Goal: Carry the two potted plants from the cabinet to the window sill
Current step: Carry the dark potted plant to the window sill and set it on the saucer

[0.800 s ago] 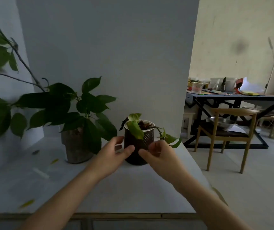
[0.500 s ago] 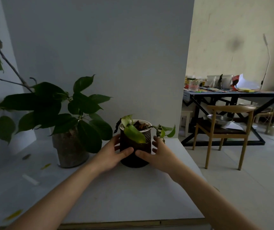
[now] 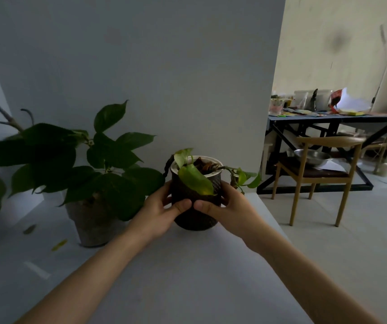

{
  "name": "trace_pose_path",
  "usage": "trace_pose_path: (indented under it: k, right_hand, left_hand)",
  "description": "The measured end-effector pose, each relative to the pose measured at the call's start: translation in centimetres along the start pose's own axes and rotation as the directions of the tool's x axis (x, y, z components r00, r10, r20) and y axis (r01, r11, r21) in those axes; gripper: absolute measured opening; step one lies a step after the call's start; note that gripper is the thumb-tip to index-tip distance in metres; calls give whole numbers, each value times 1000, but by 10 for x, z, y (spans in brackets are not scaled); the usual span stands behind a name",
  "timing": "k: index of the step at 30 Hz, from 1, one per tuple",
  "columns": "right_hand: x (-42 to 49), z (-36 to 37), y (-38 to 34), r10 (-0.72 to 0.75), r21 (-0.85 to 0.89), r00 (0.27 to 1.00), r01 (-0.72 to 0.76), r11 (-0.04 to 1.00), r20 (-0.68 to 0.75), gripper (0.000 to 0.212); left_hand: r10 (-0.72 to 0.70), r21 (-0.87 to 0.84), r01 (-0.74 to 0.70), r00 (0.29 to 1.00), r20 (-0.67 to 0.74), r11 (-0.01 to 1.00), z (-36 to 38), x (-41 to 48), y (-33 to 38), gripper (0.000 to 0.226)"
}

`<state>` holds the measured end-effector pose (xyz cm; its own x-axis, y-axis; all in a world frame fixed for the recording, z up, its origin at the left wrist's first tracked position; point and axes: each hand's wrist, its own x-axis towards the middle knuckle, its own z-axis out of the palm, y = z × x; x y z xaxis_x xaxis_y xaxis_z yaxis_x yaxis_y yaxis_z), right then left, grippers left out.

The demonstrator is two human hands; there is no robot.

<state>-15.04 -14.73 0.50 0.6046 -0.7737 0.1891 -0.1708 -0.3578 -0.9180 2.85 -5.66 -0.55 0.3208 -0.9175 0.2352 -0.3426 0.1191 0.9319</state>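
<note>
A small dark textured pot with a white inner rim and a few pale green leaves stands on the white cabinet top. My left hand wraps its left side and my right hand wraps its right side, thumbs almost meeting at the front. Whether the pot still rests on the top or is slightly raised, I cannot tell. To its left stands a larger grey pot with big dark green leaves and a bare branch reaching left.
A grey wall rises right behind the cabinet. Fallen leaves lie on the left of the top. To the right, past the cabinet edge, are a wooden chair holding a metal bowl and a cluttered dark table.
Both hands went from hovering in front of the small pot to closing around its sides. The view has shifted closer and a little to the right.
</note>
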Motion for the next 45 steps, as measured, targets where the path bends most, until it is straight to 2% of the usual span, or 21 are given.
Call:
trace_pose_path:
  k: [2,8,13,20,26,30,38,42,45]
  right_hand:
    - [4,-8,-16,-12,18,1000,12,1000,-11,64]
    - [19,-40,-86,-74,48,997,75,996,-33,68]
    - [38,-67,-162,-109,84,993,113,990,-51,69]
    - [56,-96,-279,-124,86,991,127,988,-41,67]
    - [62,-133,-378,-152,58,986,156,986,-64,65]
    - [61,-147,-435,-164,69,983,170,983,-85,63]
    - [44,-163,-518,-162,121,983,172,978,-84,66]
    - [35,-174,-559,-161,147,984,170,974,-71,68]
    - [28,-175,-593,-166,155,985,172,973,-53,70]
  left_hand:
    - [-10,-69,10,1000,8,998,-4,6,14,78]
    - [51,-57,-50,998,20,997,-25,27,89,69]
    - [67,2,-67,998,14,998,-56,45,174,83]
    - [74,-29,-74,997,3,997,-98,65,284,87]
    - [119,-14,-120,993,-14,993,-123,75,385,78]
    - [148,12,-148,988,-37,989,-142,72,444,81]
    - [161,52,-158,984,-79,986,-167,48,536,80]
    - [159,61,-153,982,-105,986,-174,32,582,68]
    - [152,45,-148,982,-112,988,-186,21,611,69]
